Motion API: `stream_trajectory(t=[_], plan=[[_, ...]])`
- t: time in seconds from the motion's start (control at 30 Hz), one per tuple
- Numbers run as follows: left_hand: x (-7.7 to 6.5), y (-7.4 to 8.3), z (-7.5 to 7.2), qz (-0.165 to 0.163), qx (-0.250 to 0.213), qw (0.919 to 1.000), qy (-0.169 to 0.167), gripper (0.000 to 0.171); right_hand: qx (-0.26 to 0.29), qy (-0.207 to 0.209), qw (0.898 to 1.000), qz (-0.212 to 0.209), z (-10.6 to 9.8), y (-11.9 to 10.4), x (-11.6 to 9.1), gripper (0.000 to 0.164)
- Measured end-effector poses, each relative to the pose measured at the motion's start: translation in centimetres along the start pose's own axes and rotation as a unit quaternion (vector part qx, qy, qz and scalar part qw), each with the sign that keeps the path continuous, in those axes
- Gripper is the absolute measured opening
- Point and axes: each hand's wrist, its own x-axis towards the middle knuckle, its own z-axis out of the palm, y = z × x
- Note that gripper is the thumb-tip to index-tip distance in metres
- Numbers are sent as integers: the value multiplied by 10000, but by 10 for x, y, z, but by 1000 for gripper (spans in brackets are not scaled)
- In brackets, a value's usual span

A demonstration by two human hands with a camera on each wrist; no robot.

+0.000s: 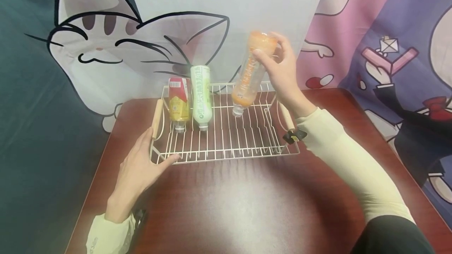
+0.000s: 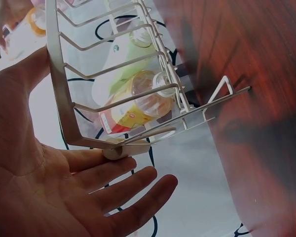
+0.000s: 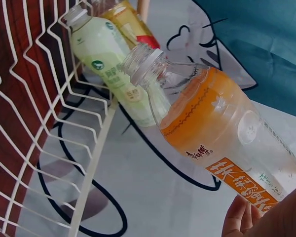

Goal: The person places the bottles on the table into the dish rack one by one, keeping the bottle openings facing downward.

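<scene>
In the head view my right hand grips a clear bottle with an orange label near its base. That bottle is tilted, mouth down, over the right half of a white wire dish rack; the right wrist view shows its capless neck. My left hand touches the rack's left front corner, thumb along the front wire and fingers extended by the wooden handle. Standing upside down in the rack are a red and yellow bottle at the left and a pale green bottle beside it.
The rack stands on a reddish-brown table. A second wooden handle is on the rack's right side, with a small black object close to the right cuff. Cartoon-printed cloth hangs behind the table.
</scene>
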Motion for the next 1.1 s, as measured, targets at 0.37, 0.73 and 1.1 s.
stream_trajectory(t=[0.37, 0.73, 1.1], plan=[[1, 3, 0, -4, 74, 9999, -81, 123, -733, -302, 9964, 295, 19, 27, 6, 69], [1, 3, -2, -73, 64, 9999, -137, 123, -1106, -545, 9910, 514, 38, 44, 5, 72], [0, 3, -2, -55, 50, 9999, -78, 122, -1517, -854, 9821, 715, 56, 62, 9, 77]])
